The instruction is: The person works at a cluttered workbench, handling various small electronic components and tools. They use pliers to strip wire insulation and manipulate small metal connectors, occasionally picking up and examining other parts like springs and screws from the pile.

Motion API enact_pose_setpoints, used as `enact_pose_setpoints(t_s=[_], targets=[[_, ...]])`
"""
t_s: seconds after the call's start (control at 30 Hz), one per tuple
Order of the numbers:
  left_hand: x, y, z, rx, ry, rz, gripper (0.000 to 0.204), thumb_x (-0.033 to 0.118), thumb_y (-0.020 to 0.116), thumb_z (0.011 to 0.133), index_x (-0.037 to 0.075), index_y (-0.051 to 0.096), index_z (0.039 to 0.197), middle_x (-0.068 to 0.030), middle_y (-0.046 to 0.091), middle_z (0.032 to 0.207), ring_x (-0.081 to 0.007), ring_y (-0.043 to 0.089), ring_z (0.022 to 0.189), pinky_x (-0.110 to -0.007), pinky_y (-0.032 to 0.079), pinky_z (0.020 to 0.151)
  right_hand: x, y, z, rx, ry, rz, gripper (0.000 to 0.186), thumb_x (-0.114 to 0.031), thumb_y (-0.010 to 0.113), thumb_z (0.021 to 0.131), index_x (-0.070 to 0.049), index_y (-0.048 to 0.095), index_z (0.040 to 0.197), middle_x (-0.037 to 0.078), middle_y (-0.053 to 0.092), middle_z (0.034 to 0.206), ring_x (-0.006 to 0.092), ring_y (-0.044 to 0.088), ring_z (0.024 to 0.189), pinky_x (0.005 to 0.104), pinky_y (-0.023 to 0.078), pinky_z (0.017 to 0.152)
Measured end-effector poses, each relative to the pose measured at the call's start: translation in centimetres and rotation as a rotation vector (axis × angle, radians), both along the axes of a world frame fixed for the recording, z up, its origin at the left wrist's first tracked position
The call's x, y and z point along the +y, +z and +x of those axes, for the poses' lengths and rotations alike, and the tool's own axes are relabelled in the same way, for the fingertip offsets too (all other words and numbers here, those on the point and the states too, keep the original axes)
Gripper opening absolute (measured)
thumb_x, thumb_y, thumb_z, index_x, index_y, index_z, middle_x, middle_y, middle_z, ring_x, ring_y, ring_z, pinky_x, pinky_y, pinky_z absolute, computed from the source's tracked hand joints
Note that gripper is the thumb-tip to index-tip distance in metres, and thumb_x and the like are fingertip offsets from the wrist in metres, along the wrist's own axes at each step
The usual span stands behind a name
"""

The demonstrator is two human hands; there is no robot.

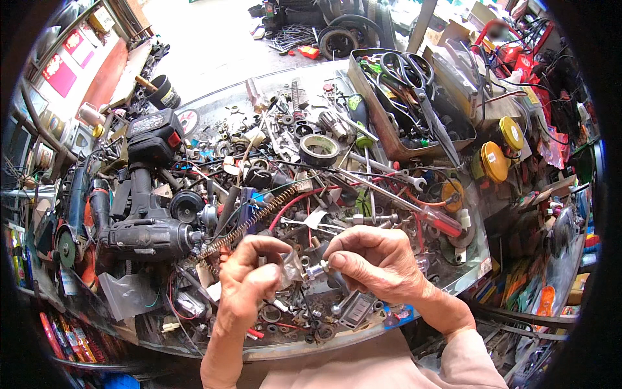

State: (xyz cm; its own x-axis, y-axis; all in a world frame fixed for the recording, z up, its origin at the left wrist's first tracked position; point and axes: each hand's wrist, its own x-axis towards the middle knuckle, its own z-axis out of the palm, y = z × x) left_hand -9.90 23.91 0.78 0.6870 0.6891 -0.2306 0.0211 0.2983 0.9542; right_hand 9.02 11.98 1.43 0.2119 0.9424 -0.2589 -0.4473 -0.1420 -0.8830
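My right hand (379, 259) pinches a small shiny metal fitting (315, 270), bolt-like in shape, between thumb and forefinger. It is held just above the crowded bench, near the front edge. To its left, my left hand (246, 275) is curled, with a gap between thumb and forefinger. I see nothing gripped in that gap; its other fingers are partly hidden. A small clear plastic piece (291, 264) lies between the two hands. Below them are loose small parts and a rectangular metal piece (356, 309).
A black cordless impact wrench (146, 236) lies at left beside a long coil spring (249, 219). A tape roll (319, 150) sits mid-bench. A red-handled screwdriver (440, 221) is at right. Behind stands a metal box (405, 152) of scissors and tools. Bolts and wires cover the bench.
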Motion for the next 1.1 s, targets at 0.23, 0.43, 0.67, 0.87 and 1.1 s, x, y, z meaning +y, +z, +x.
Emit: enact_pose_setpoints(t_s=[0.23, 0.43, 0.67, 0.87, 1.1], targets=[[-1.4, -1.4, 0.1, 0.059, -0.118, 0.308, 0.019, 0.007, 0.074, 0.09, -0.002, 0.067, 0.106, -0.0029, 0.063, 0.083, -0.0086, 0.055, 0.068, -0.023, 0.044, 0.06, -0.2, -0.4, -0.3, -0.112, -0.015, 0.009, 0.019, -0.01, 0.067, 0.098, 0.004, 0.069, 0.111, 0.004, 0.07, 0.085, 0.0047, 0.06, 0.063, 0.0187, 0.045, 0.052], [-1.3, -0.8, 0.6, 0.034, -0.076, 0.629, 0.024, 0.006, 0.077, 0.086, -0.001, 0.068, 0.108, -0.0124, 0.069, 0.089, -0.0209, 0.066, 0.075, -0.03, 0.052, 0.068, -0.4, -0.4, -0.3, -0.189, 0.016, 0.067, 0.031, -0.006, 0.071, 0.094, 0.005, 0.065, 0.123, 0.005, 0.07, 0.089, 0.0048, 0.062, 0.069, 0.0199, 0.049, 0.059], [-1.6, -1.0, 1.1, 0.047, -0.004, 0.989, 0.031, 0.005, 0.08, 0.082, 0.001, 0.07, 0.111, -0.0116, 0.067, 0.08, -0.0218, 0.059, 0.056, -0.031, 0.047, 0.05, -0.4, -0.2, 0.0, -0.591, 0.076, 0.082, 0.021, -0.011, 0.072, 0.093, 0.002, 0.07, 0.11, 0.003, 0.067, 0.08, 0.0057, 0.06, 0.064, 0.0228, 0.048, 0.058], [-1.6, -1.2, 0.8, 0.042, 0.001, 1.041, 0.026, 0.008, 0.078, 0.085, 0.0, 0.069, 0.108, -0.0104, 0.066, 0.077, -0.0212, 0.057, 0.054, -0.031, 0.043, 0.047, -0.7, -1.2, -0.2, -0.639, 0.068, 0.136, 0.018, -0.011, 0.068, 0.095, 0.003, 0.069, 0.107, 0.008, 0.07, 0.088, 0.0095, 0.065, 0.072, 0.0249, 0.052, 0.064], [-2.2, -0.9, 0.8, 0.057, 0.053, 0.932, 0.025, 0.022, 0.073, 0.093, -0.002, 0.07, 0.099, -0.0092, 0.058, 0.067, -0.0205, 0.052, 0.055, -0.032, 0.038, 0.051, -0.4, -0.9, -0.5, -0.515, -0.002, 0.201, 0.027, -0.017, 0.072, 0.093, 0.002, 0.066, 0.112, 0.001, 0.061, 0.072, 0.0055, 0.053, 0.057, 0.0235, 0.042, 0.051]])
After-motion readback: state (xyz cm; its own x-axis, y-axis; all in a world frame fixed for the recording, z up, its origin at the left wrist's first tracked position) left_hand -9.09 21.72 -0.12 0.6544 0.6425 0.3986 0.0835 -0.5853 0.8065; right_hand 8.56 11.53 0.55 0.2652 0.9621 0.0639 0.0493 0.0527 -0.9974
